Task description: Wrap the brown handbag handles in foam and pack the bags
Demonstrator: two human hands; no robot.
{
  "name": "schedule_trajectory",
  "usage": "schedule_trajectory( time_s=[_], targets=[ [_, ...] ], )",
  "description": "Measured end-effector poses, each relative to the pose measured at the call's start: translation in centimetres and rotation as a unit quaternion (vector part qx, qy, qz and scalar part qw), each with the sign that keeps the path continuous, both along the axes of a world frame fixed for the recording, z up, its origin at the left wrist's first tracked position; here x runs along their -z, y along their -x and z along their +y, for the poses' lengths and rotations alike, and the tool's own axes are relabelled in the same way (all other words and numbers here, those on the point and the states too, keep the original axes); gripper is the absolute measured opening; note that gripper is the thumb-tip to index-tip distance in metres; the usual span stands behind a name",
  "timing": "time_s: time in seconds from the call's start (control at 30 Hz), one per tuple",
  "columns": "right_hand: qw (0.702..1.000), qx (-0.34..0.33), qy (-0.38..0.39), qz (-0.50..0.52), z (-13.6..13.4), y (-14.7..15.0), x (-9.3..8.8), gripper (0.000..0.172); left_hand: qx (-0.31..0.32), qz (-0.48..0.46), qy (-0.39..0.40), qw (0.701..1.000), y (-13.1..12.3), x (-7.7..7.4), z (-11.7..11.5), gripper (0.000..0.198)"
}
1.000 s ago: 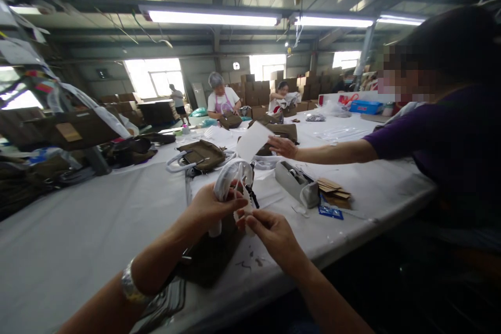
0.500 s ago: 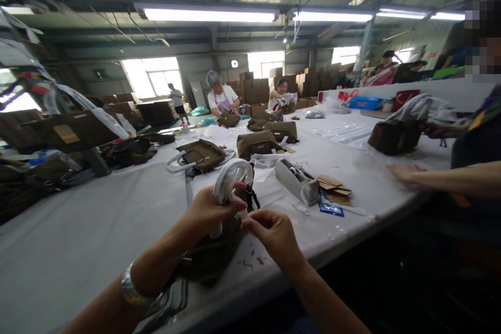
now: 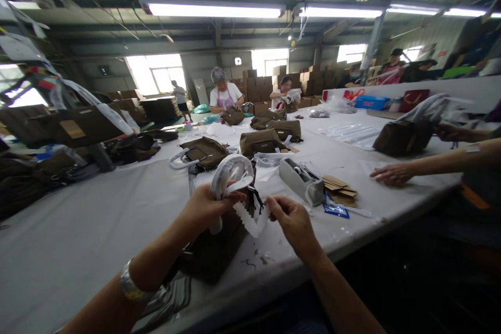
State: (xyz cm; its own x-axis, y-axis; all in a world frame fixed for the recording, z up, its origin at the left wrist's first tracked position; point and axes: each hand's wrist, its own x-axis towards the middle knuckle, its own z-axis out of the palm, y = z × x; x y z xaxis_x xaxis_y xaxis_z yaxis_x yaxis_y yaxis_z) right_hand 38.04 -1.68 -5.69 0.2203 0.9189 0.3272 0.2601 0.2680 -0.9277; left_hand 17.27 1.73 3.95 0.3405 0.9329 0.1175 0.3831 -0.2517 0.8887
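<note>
A dark olive handbag (image 3: 213, 255) rests on the table in front of me, its handle (image 3: 230, 169) wrapped in white protective material. My left hand (image 3: 209, 206) is closed around that wrapped handle. A pale strip (image 3: 252, 225) with a jagged edge hangs in a V shape between my two hands. My right hand (image 3: 291, 222) pinches the strip's right end between thumb and fingers. Black cord or strap (image 3: 256, 198) dangles from the bag behind the strip.
A grey tape dispenser (image 3: 300, 182), brown cards (image 3: 338, 190) and a blue packet (image 3: 335, 210) lie to the right. More olive bags (image 3: 262, 142) sit beyond. A co-worker's hand (image 3: 393, 173) rests on the table at right, near another bag (image 3: 407, 135).
My right hand has moved right, away from the handle, drawing the pale strip out into view. The co-worker's near hand has shifted left along the table.
</note>
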Motion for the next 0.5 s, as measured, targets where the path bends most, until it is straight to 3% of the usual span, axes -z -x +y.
schedule_trajectory(
  time_s=[0.07, 0.17, 0.23, 0.33, 0.4, 0.5],
  targets=[
    [0.986, 0.087, 0.011, -0.142, 1.2, -2.0, 1.3, 0.031, -0.013, -0.035, 0.056, 0.998, 0.1, -0.1, 0.2, 0.048],
    [0.963, 0.128, 0.028, -0.235, 2.2, -3.4, 2.6, 0.014, -0.003, -0.084, 0.103, 0.991, -0.2, 0.0, 0.4, 0.050],
    [0.971, 0.102, -0.012, -0.218, 1.7, -2.6, 2.3, 0.019, 0.006, -0.085, 0.104, 0.991, -0.4, 0.2, 0.5, 0.048],
    [0.988, -0.018, -0.092, -0.120, -0.2, 0.4, 0.1, 0.027, 0.012, -0.059, 0.081, 0.995, -0.7, 0.5, 0.4, 0.046],
    [0.991, -0.087, -0.089, -0.059, -1.2, 2.5, -1.5, 0.025, 0.014, -0.043, 0.073, 0.996, -0.6, 0.5, 0.3, 0.045],
    [0.994, -0.096, -0.056, 0.003, -1.6, 4.1, -2.6, 0.017, 0.018, -0.047, 0.064, 0.997, -0.2, 0.4, 0.1, 0.044]
  ],
)
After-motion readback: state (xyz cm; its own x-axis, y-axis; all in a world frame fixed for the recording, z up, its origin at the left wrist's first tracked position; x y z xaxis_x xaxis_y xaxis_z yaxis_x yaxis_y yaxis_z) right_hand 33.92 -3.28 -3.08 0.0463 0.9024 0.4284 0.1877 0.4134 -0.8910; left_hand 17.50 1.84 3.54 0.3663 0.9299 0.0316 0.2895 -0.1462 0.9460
